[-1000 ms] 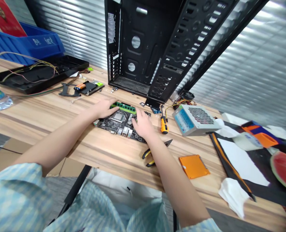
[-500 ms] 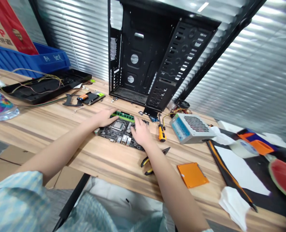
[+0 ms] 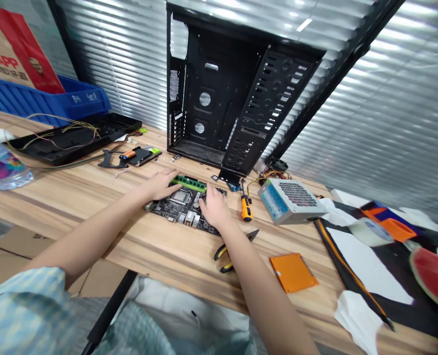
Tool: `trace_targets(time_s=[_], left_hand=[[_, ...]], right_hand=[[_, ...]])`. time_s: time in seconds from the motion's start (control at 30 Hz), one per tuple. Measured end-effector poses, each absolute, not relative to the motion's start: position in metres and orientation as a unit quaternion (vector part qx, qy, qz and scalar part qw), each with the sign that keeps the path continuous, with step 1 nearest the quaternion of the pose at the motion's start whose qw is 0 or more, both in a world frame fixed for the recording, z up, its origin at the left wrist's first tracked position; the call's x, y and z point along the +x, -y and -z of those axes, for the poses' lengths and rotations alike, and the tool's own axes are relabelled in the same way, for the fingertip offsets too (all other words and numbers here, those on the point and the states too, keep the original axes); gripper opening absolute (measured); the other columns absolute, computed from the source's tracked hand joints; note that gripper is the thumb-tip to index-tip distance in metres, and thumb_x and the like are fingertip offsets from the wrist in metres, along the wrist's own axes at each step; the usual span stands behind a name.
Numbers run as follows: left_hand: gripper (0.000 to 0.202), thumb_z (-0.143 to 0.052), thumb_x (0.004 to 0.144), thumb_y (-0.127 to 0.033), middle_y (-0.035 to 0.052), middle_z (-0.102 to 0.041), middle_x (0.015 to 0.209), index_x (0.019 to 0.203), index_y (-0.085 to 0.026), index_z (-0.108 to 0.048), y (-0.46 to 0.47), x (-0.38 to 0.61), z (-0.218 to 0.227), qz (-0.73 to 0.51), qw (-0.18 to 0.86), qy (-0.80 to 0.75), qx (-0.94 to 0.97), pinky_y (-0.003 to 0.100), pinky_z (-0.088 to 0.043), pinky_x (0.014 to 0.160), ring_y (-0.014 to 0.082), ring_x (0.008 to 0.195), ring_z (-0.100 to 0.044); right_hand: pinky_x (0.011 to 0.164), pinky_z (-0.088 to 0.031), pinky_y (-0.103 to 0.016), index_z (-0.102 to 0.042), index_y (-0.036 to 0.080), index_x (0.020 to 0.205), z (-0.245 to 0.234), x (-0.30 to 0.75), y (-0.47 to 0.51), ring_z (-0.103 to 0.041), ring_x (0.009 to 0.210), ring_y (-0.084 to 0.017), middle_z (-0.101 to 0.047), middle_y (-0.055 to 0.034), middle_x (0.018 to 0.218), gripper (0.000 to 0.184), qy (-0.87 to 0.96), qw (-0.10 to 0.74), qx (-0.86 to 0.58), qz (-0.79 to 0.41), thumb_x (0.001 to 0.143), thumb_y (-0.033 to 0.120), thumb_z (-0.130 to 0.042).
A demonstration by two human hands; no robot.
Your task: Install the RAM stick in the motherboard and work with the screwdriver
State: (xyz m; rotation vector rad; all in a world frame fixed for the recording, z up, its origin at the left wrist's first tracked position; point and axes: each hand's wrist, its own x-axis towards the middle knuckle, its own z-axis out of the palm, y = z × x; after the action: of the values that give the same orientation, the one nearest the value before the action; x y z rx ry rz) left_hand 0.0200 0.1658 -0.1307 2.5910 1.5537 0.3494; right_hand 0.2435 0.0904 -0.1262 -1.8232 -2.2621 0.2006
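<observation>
A black motherboard (image 3: 178, 207) lies flat on the wooden table (image 3: 74, 192), with a green memory stick (image 3: 189, 183) standing in its far edge. My left hand (image 3: 159, 185) rests on the board's left far corner, fingers stretched toward the left end of the stick. My right hand (image 3: 213, 207) lies on the right part of the board, fingers spread and pointing at the stick's right end. Neither hand holds anything. An open black computer case (image 3: 237, 98) stands upright just behind the board.
A yellow-handled screwdriver (image 3: 246, 207), pliers (image 3: 226, 254), an orange plate (image 3: 293, 272) and a grey power supply (image 3: 290, 199) lie to the right. A black panel with wires (image 3: 71, 138), a blue bin (image 3: 49, 101) and a water bottle (image 3: 0, 165) sit left. Tissue (image 3: 355, 310) and watermelon (image 3: 433, 276) are far right.
The view has tilted up, so everything sits lower in frame. Both hands stay on the motherboard, by the memory stick; the right hand has drawn back slightly.
</observation>
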Motion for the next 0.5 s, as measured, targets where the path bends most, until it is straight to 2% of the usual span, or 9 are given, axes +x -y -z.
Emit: trace_targets(time_s=[0.23, 0.5], left_hand=[[0.066, -0.035, 0.089, -0.055, 0.0159, -0.043, 0.145, 0.139, -0.011, -0.042, -0.1662, 0.0197, 0.131, -0.134, 0.061, -0.49, 0.859, 0.041, -0.03, 0.113, 0.0292, 0.136, -0.037], [0.07, -0.033, 0.09, -0.055, 0.0177, -0.037, 0.148, 0.141, -0.008, -0.04, -0.1679, 0.0189, 0.1357, -0.133, 0.055, -0.492, 0.859, 0.041, -0.023, 0.116, 0.031, 0.141, -0.026]], right_hand=[[0.109, -0.029, -0.043, -0.027, 0.006, 0.148, 0.1253, 0.2442, -0.09, -0.038, 0.134, -0.027, -0.038, -0.0195, 0.149, 0.059, 0.777, 0.115, -0.615, -0.067, 0.096, 0.032, -0.037], [0.11, -0.027, -0.042, -0.026, 0.006, 0.148, 0.1232, 0.2436, -0.0886, -0.038, 0.134, -0.027, -0.037, -0.0178, 0.15, 0.059, 0.776, 0.116, -0.616, -0.076, 0.096, 0.031, -0.037]])
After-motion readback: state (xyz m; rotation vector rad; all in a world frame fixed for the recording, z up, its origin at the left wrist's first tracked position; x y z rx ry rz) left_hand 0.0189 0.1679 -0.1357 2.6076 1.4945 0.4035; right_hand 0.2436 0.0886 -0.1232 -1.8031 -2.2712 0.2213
